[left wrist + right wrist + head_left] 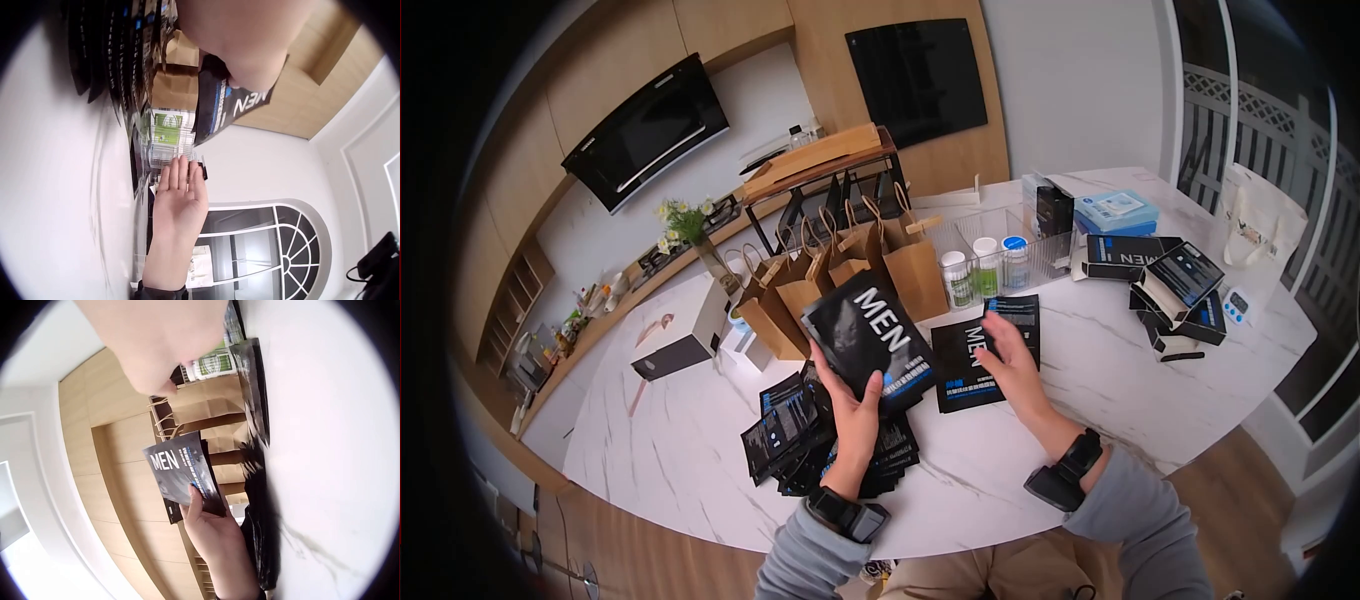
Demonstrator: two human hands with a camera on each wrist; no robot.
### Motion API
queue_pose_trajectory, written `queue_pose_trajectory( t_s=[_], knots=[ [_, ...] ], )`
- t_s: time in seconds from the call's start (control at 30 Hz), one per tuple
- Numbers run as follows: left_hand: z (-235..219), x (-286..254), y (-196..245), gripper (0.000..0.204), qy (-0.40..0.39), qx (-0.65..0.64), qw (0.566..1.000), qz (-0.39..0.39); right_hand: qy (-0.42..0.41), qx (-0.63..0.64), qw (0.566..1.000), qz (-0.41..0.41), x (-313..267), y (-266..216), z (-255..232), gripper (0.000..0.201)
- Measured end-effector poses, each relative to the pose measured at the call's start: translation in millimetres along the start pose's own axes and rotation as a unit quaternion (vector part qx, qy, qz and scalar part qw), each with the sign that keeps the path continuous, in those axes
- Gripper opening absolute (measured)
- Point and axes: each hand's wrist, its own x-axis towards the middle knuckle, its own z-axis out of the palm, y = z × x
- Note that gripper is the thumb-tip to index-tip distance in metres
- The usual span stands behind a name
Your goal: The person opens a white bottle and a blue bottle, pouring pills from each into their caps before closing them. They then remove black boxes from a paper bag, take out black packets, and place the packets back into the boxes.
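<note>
My left hand (855, 425) grips a black sachet printed MEN (870, 335), its thumb on the front and its fingers behind. In the right wrist view, more black edges show behind the held sachet (178, 469). My right hand (1015, 375) hovers with straight fingers over black sachets (965, 390) lying on the marble-look table (980, 470). Seen in the left wrist view, its palm (178, 209) holds nothing. A loose, spread pile of black sachets (785, 430) lies under and beside my left hand.
Brown paper bags (915, 275) stand behind the sachets, beside a clear organizer (1050, 262) with several bottles. Black MEN boxes (1185, 275) are stacked at the right, near a small white timer (1236, 305). A white box (680, 335) sits at the left.
</note>
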Motion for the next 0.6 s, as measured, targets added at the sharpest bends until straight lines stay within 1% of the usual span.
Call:
queue_pose_trajectory(
  t_s=[0.03, 0.07, 0.1, 0.17, 0.23, 0.27, 0.3, 0.37, 0.4, 0.43, 0.47, 0.5, 0.53, 0.57, 0.6],
  knots=[
    [3.7, -2.0, 8.1, 0.084, -0.025, -0.050, 0.998, -0.010, -0.071, 0.129, 0.989, 0.029, -1.7, -12.7, 3.2, 0.055],
    [5.5, -5.6, 1.5, 0.083, -0.047, -0.076, 0.996, -0.029, -0.133, 0.163, 0.976, 0.063, -6.1, -25.3, 4.4, 0.060],
    [6.8, -10.1, -4.2, 0.082, -0.068, -0.101, 0.991, -0.049, -0.168, 0.138, 0.976, 0.025, -7.9, -23.3, 8.4, 0.058],
    [10.2, -16.9, -10.2, 0.079, -0.147, -0.091, 0.983, -0.065, -0.206, 0.082, 0.974, 0.040, -14.6, -25.3, 12.9, 0.056],
    [12.7, -24.7, -16.9, 0.075, -0.229, -0.126, 0.956, -0.134, -0.208, 0.093, 0.972, 0.055, -16.2, -18.2, 14.1, 0.052],
    [13.7, -27.8, -17.8, 0.068, -0.232, -0.135, 0.945, -0.184, -0.201, 0.107, 0.970, 0.086, -14.9, -17.3, 12.3, 0.054],
    [16.0, -27.1, -16.1, 0.068, -0.233, -0.136, 0.945, -0.185, -0.193, 0.121, 0.966, 0.118, -13.8, -16.3, 10.3, 0.056],
    [19.5, -24.1, -11.8, 0.051, -0.222, -0.101, 0.964, -0.106, -0.191, 0.143, 0.962, 0.132, -12.1, -12.7, 8.7, 0.055],
    [18.1, -24.5, -15.9, 0.051, -0.221, -0.102, 0.964, -0.107, -0.196, 0.105, 0.966, 0.128, -13.0, -16.5, 8.6, 0.052],
    [15.2, -24.6, -24.0, 0.050, -0.237, -0.094, 0.959, -0.127, -0.202, 0.066, 0.969, 0.124, -13.3, -18.3, 9.2, 0.049],
    [12.5, -24.9, -30.3, 0.049, -0.253, -0.087, 0.952, -0.147, -0.203, 0.066, 0.969, 0.124, -13.1, -13.3, 9.7, 0.049],
    [10.2, -25.3, -33.6, 0.049, -0.252, -0.087, 0.953, -0.147, -0.204, 0.059, 0.969, 0.124, -12.7, -7.2, 10.4, 0.044],
    [8.3, -25.6, -36.1, 0.046, -0.262, -0.040, 0.954, -0.140, -0.204, 0.053, 0.970, 0.125, -12.4, -3.3, 10.4, 0.039],
    [7.4, -25.8, -37.3, 0.043, -0.271, 0.006, 0.954, -0.132, -0.204, 0.052, 0.970, 0.125, -12.6, -0.9, 9.2, 0.039],
    [7.7, -24.9, -31.3, 0.043, -0.270, 0.006, 0.954, -0.132, -0.197, 0.068, 0.969, 0.134, -12.3, -3.7, 8.7, 0.034]
  ],
)
